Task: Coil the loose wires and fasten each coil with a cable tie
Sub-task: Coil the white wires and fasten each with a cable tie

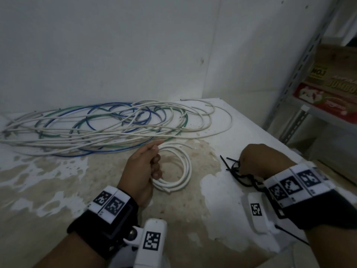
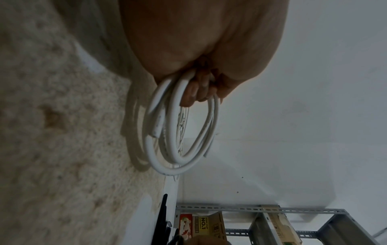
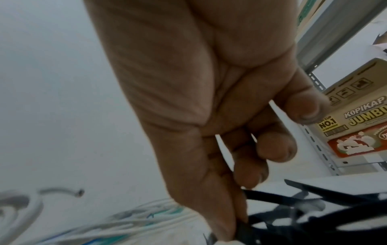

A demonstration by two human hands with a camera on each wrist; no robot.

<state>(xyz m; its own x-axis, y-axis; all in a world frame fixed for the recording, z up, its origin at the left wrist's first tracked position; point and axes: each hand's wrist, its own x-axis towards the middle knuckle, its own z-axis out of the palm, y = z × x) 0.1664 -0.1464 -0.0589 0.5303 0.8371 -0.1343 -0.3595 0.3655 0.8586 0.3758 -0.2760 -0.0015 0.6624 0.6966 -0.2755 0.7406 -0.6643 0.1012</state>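
A small coil of white wire (image 1: 186,167) lies on the stained white tabletop (image 1: 58,182), and my left hand (image 1: 155,164) grips its left side with curled fingers. In the left wrist view the coil (image 2: 173,149) hangs from those fingers (image 2: 196,94). To the right, my right hand (image 1: 246,161) is knuckles-up over a heap of black cable ties (image 1: 230,167). In the right wrist view my thumb and forefinger pinch one black tie (image 3: 243,227) at the edge of the heap (image 3: 310,197). A tangle of loose white, blue and green wires (image 1: 108,124) lies at the back.
White walls meet in a corner just behind the tabletop. A grey slotted metal rack (image 1: 301,74) stands at the right with printed cartons (image 1: 332,89) on its shelf. The table's right edge (image 1: 289,146) runs diagonally past my right hand.
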